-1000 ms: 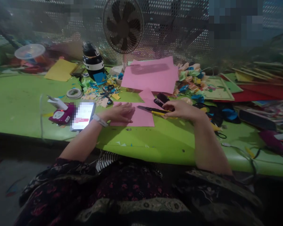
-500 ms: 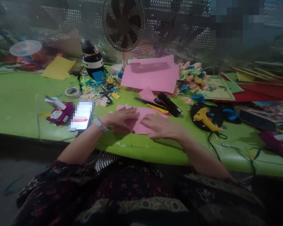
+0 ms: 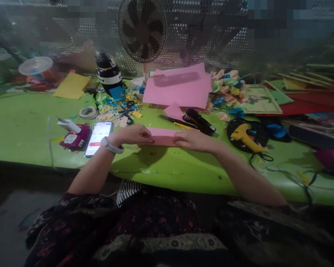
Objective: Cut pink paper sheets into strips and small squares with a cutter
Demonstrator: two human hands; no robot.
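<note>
One yellow sheet [image 3: 72, 86] lies at the back left of the green table [image 3: 25, 122], and below it here's a purple device [image 3: 74, 141] with a white plug [image 3: 71, 126] on top. Next, a tape roll [image 3: 88, 112], then a lit phone [image 3: 96, 142], right beside the watch wrist. Black bottle [image 3: 109, 76] upright behind, scissors [image 3: 125, 111] down among paper scraps [image 3: 108, 111]. Now centre stage: the left hand [image 3: 133, 134], fingers closed on the left end of a pink strip [image 3: 163, 138], the strip spanning the middle near the table's front edge, upper band paler than the lower. Larger pink sheets [image 3: 178, 89] lie behind. And the right hand [image 3: 191, 139], fingers clamped on the other end! Hands well apart, paper between. Just behind, a yellow-and-black cutter [image 3: 180, 124] and a black stapler [image 3: 202, 122]; farther right, a yellow glue gun [image 3: 246, 137].
</note>
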